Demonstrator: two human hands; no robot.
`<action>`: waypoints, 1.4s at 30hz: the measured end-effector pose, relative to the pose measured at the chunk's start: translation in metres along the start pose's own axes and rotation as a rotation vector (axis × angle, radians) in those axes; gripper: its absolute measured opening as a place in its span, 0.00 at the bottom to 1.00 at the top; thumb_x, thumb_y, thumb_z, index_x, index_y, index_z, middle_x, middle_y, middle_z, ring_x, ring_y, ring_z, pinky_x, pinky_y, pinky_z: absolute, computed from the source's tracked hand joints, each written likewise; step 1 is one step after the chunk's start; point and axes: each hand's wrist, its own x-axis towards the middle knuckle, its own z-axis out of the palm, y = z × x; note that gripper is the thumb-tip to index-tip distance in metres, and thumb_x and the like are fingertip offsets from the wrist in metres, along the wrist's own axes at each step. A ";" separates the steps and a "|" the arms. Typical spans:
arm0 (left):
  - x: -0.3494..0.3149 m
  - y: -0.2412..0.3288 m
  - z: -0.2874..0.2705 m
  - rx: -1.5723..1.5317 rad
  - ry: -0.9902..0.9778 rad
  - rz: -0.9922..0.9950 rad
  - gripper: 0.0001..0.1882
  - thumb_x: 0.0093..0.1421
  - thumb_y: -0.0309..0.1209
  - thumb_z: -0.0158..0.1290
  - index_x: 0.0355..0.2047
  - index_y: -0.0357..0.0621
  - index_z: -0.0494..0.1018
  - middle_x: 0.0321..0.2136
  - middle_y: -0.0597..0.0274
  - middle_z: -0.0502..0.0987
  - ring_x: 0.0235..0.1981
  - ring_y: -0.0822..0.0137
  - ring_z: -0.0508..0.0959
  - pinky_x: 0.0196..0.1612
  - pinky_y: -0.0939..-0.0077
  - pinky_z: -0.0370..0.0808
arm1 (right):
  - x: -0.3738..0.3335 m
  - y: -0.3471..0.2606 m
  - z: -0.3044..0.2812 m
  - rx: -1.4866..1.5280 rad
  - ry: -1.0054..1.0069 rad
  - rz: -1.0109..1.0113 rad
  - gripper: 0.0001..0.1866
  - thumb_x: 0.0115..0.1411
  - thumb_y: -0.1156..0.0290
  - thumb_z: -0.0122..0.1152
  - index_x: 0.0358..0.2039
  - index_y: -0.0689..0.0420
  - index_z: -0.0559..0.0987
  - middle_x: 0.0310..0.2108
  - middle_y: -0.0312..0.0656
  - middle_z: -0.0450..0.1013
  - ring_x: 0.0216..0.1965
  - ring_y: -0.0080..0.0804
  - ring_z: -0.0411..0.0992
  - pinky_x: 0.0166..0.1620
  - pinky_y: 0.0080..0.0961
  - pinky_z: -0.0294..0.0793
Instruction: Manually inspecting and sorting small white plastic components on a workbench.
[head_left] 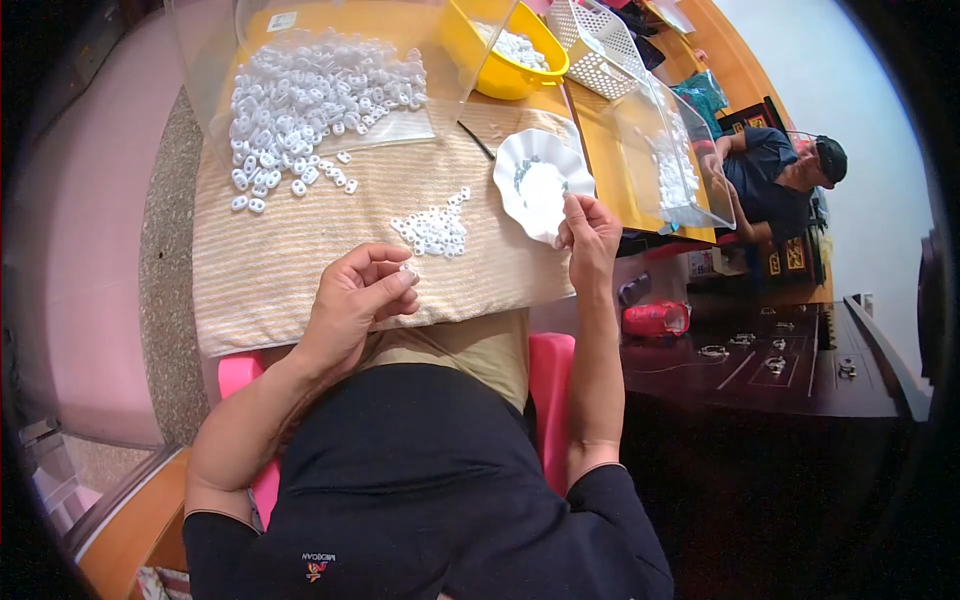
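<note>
White two-holed pieces lie in a loose pile on the striped cloth, between my hands and just ahead of my left fingertips. With my left hand I pinch a small white piece between thumb and fingers. My right hand is at the near rim of the scalloped white dish, thumb and forefinger together; whether I grip anything there, I cannot tell. Small grey bits lie in the dish beyond it.

My left pinch looks slight, so a slack thumb could drop the piece into my lap. If my right fingers pressed down on the rim, the dish could tip and scatter those bits. A careless left sweep could spread the pile toward the big heap ahead, mixing the two.
</note>
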 end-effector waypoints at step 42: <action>-0.002 -0.004 -0.004 -0.178 -0.089 -0.061 0.10 0.59 0.23 0.55 0.42 0.35 0.73 0.34 0.59 0.78 0.34 0.71 0.79 0.41 0.76 0.80 | -0.102 -0.001 0.111 0.214 -0.438 0.295 0.08 0.63 0.71 0.58 0.37 0.63 0.77 0.25 0.36 0.75 0.22 0.16 0.70 0.25 0.13 0.71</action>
